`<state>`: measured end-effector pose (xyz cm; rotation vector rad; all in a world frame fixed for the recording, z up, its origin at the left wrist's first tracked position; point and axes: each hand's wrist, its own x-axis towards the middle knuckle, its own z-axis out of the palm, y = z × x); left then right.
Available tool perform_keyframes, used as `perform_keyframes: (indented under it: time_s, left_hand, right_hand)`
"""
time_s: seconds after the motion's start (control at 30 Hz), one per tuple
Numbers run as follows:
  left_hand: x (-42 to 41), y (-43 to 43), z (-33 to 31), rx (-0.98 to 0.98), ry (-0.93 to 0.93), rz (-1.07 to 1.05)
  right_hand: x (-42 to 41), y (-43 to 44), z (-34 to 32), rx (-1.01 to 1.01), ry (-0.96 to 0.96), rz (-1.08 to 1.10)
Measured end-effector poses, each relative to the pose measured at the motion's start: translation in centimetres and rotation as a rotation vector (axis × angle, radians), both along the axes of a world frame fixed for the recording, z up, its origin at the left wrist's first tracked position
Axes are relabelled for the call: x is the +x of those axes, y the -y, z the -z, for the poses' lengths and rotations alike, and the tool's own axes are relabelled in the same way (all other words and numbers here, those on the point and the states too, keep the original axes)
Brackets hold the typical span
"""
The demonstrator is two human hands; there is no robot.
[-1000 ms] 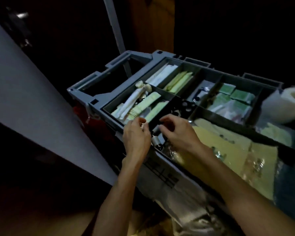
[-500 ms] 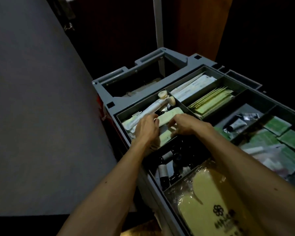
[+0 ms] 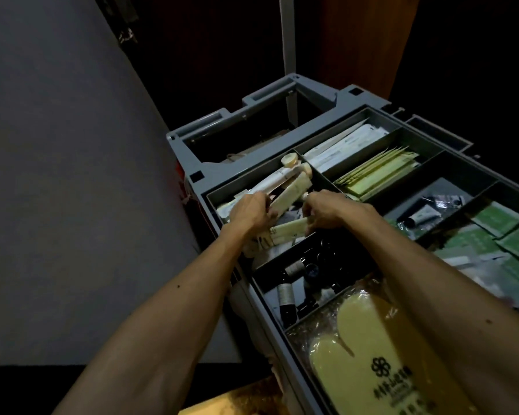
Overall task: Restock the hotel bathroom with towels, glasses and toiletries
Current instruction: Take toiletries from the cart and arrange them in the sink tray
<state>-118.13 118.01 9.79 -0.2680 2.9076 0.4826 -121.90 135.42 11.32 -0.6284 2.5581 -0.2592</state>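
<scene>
Grips slanted cream tube (image 3: 288, 196) with curled left hand (image 3: 250, 217); pinches end of second tube (image 3: 291, 228), lying between the hands, with right hand (image 3: 327, 212). Both inside tray compartment (image 3: 240, 187); dark bottles (image 3: 294, 268) just beneath wrists.

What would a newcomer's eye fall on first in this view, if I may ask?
First, the left hand and right hand, both gripping cream plastic toiletry tubes in the near-left compartment of the grey plastic divided cart tray. Next, the pale yellow plastic-wrapped slippers at lower right and flat green sachets at the right edge.
</scene>
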Motion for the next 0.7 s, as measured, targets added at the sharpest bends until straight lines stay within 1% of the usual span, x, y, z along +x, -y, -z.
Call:
perform_keyframes:
  time_s: [0.1,0.27,0.33,0.4,0.43,0.5,0.6,0.63,0.7]
  left_hand:
    - [0.0,1.1,-1.0,0.141,-0.043,-0.120]
    - [0.5,1.1,-3.1,0.303,-0.297,-0.375]
    - [1.0,1.1,-3.7,0.352,-0.390,-0.449]
    - [1.4,1.1,-4.2,0.427,-0.444,-0.526]
    - [1.5,1.1,-4.4,0.485,-0.444,-0.545]
    - [1.9,0.6,-4.6,0.615,-0.392,-0.515]
    - [2.6,-0.9,-4.5,0.796,-0.281,-0.457]
    - [2.9,-1.4,-4.2,0.841,-0.246,-0.453]
    - [3.5,-2.4,-3.6,0.942,-0.167,-0.461]
  right_hand:
    - [0.2,-0.3,-0.5,-0.031,-0.053,-0.005]
    - [0.2,-1.1,-1.1,-0.118,-0.068,0.018]
    - [0.0,-1.5,-1.0,-0.207,-0.019,0.070]
    - [-0.2,-1.8,-0.6,-0.340,0.039,0.156]
    - [-0.2,-1.9,-0.5,-0.424,0.074,0.214]
    - [-0.2,-1.7,-0.5,-0.631,0.166,0.351]
    - [0.3,-0.8,-1.0,-0.920,0.383,0.571]
    - [0.5,-0.5,-1.2,-0.983,0.432,0.615]
    - [0.7,0.1,-1.3,-1.045,0.474,0.676]
